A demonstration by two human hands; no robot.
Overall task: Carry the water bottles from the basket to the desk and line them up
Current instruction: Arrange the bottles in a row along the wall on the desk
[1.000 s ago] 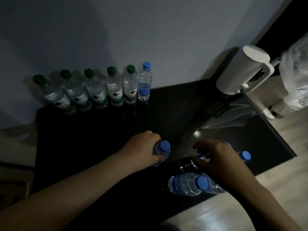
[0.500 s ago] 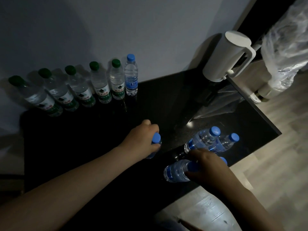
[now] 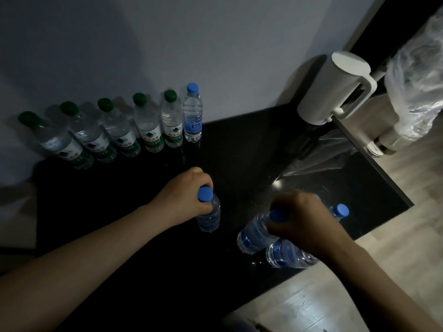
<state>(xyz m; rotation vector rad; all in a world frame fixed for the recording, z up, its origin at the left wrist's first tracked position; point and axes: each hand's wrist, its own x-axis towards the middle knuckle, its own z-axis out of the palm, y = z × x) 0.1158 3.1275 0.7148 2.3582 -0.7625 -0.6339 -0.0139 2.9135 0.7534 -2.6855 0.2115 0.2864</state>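
Right, head cam: left hand [image 3: 184, 195] wraps the neck of a roughly upright blue-cap bottle [image 3: 209, 215], mid-frame over the desk [image 3: 239, 144]. Last bottle [image 3: 192, 116] of the row stands straight up-frame, so L hand's nearer. Right hand [image 3: 304, 224] grips a tilted bottle [image 3: 253, 234] by the neck, lower right.

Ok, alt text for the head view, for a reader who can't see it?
Two hands work over a dark desk: the left hand grips an upright blue-capped bottle, the right hand grips a second bottle beside two more. Six bottles line the wall behind; a white kettle stands at right.
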